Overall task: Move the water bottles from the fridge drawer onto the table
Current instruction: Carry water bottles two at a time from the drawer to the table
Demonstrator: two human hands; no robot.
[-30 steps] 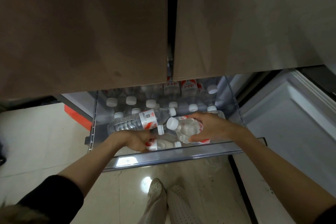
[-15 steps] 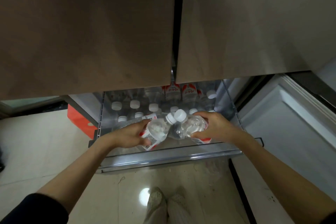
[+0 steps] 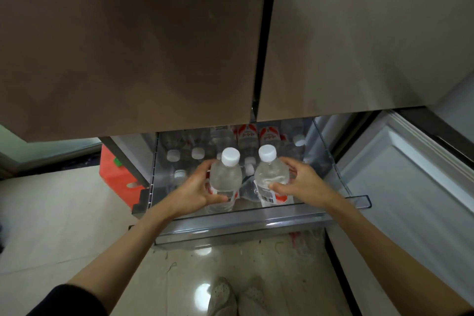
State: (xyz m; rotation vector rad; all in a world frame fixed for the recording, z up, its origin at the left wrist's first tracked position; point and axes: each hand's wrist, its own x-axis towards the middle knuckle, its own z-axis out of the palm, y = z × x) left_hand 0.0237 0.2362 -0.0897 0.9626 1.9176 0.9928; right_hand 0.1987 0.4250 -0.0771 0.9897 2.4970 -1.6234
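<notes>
The left hand is wrapped around 1 clear water bottle, fingers curled behind it and thumb across its lower front, holding it upright with its white cap up. The right hand grips a second bottle the same way, thumb pressed on the front just above the red and white label. The 2 bottles stand just beside each other between the hands, above the front part of the open fridge drawer. Beyond the hands, more capped bottles stand upright in the drawer, partly under the closed brown fridge doors. Below the forearms, pale shoes stand on the glossy floor.
</notes>
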